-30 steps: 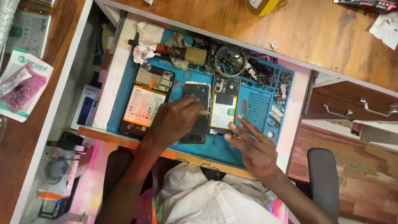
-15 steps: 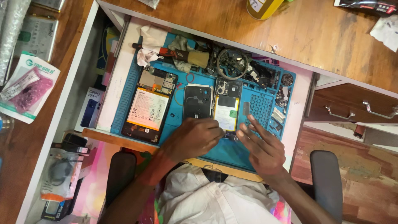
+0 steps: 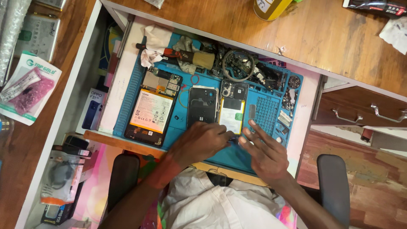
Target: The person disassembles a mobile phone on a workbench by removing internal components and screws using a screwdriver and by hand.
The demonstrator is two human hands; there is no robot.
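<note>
My left hand (image 3: pixel 202 143) lies on the blue repair mat (image 3: pixel 263 114), fingers curled toward the lower end of a small opened phone (image 3: pixel 232 111) with its battery showing. Whether they grip anything is hidden. My right hand (image 3: pixel 263 152) hovers just right of it, fingers spread and empty, fingertips near the phone's lower right corner. A black phone back cover (image 3: pixel 202 106) lies uncovered just left of the small phone. Farther left on the mat sits a larger opened phone (image 3: pixel 151 111) with a white and orange battery.
The mat's far edge holds a brush (image 3: pixel 199 59), a wire coil (image 3: pixel 238 65), cloths and several small parts. The mat sits in a white pull-out drawer (image 3: pixel 123 80) under a wooden desk (image 3: pixel 322 38). Packets (image 3: pixel 26 87) lie left; chair armrests (image 3: pixel 334 186) flank me.
My left hand has slid back off the black back cover toward me, uncovering it. My right hand has shifted slightly toward the small phone's lower end. The camera view has shifted a little.
</note>
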